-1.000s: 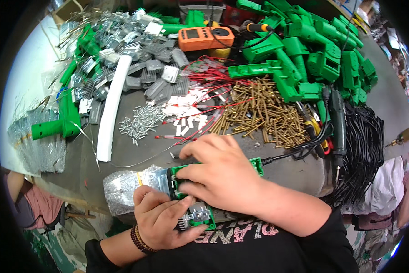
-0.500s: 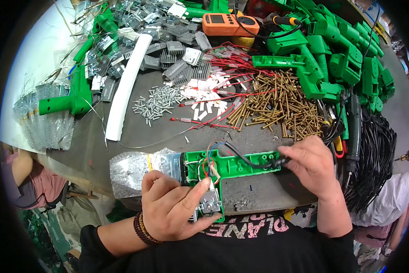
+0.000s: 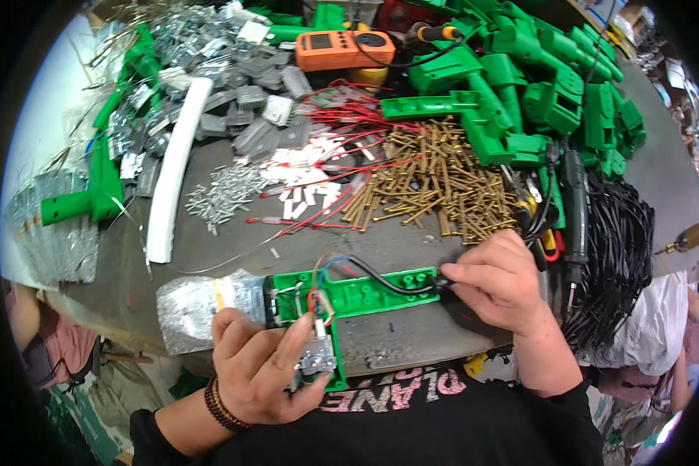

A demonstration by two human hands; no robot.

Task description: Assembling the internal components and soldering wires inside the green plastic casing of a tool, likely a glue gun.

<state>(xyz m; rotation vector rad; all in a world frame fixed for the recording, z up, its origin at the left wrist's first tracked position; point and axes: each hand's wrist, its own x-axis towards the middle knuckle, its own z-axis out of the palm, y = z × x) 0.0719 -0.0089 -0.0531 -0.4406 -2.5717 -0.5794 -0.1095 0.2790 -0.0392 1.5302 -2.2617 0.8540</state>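
An open green plastic tool housing half (image 3: 384, 293) lies near the table's front edge, its long handle pointing right. Silvery bubble wrap (image 3: 194, 314) covers the part at its left end. My left hand (image 3: 260, 365) grips the housing's lower branch beside a small metal-cased part (image 3: 316, 356), one fingertip by a white connector. Red, blue and brown wires curl in the middle of the housing. A black cable (image 3: 376, 276) runs from them along the handle. My right hand (image 3: 497, 279) pinches this cable at the handle's right end; its fingertips partly hide it.
Piles of silver screws (image 3: 225, 194), white connectors (image 3: 306, 175) and long brass-coloured screws (image 3: 442, 186) lie beyond the housing. Grey heat sinks (image 3: 256, 136), an orange multimeter (image 3: 341, 50) and green housings (image 3: 512, 85) fill the back. A power screwdriver (image 3: 575, 210) and black cables (image 3: 610, 264) lie right.
The black cable has come down into the handle, its end drawn to the handle's right tip by my right hand. My left hand keeps its grip. The whole view has shifted.
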